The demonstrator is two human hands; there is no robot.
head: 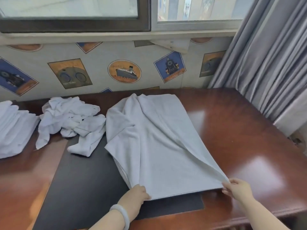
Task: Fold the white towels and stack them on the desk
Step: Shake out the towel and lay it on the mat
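Left hand (138,193) and right hand (235,188) each pinch a near corner of the towel (154,143) at the desk's (240,130) front edge, keeping it taut for folding.

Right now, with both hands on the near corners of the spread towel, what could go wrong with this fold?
1. The towel is bunched and creased along its far left side; folding it now would likely trap those wrinkles and leave uneven edges.
2. The crumpled pile lies right beside the towel's left edge, so lifting might drag a loose piece along.
3. The left hand and right hand hold only the near corners; one could slip free.
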